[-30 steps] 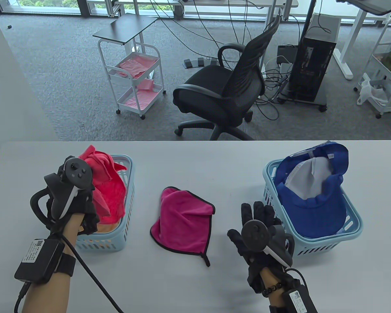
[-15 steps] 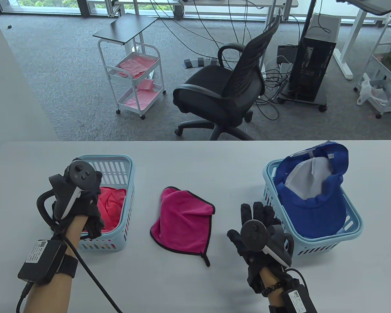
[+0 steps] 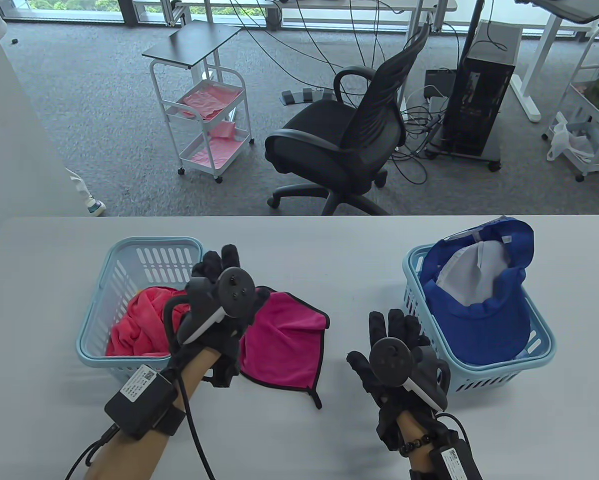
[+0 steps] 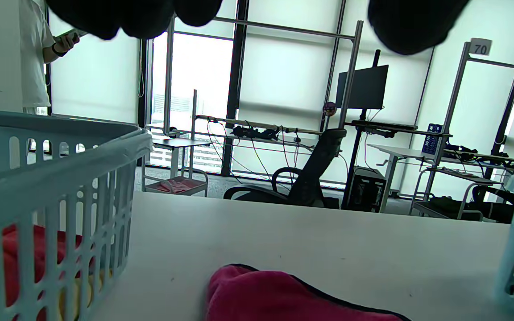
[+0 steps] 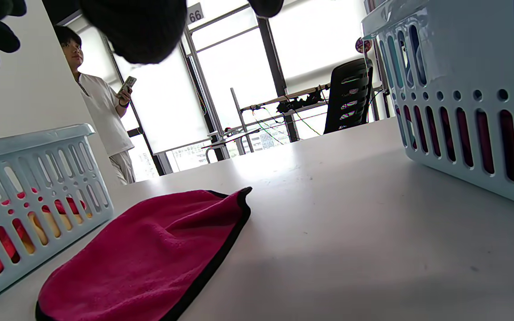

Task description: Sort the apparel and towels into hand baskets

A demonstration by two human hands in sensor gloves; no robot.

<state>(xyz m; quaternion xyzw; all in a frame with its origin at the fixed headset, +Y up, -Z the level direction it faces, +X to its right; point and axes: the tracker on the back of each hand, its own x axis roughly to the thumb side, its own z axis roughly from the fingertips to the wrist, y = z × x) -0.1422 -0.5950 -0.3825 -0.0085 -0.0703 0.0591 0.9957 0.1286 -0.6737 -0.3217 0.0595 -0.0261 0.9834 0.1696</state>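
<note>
A magenta towel (image 3: 289, 345) with black trim lies on the table's middle; it also shows in the left wrist view (image 4: 283, 296) and the right wrist view (image 5: 150, 258). The left blue basket (image 3: 95, 295) holds a red towel (image 3: 139, 325). The right blue basket (image 3: 539, 350) holds a blue cap (image 3: 484, 300). My left hand (image 3: 219, 275) is open above the magenta towel's left part, between it and the left basket. My right hand (image 3: 394, 330) lies open and flat on the table beside the right basket, holding nothing.
The white table (image 3: 299, 240) ends just behind the baskets. Beyond it stand a black office chair (image 3: 349, 135), a white cart (image 3: 204, 115) and a computer tower (image 3: 479, 105). A person stands far left in the right wrist view (image 5: 101, 116).
My left hand let the red towel drop into the left basket, then moved right over the magenta towel's left part. My right hand has not moved.
</note>
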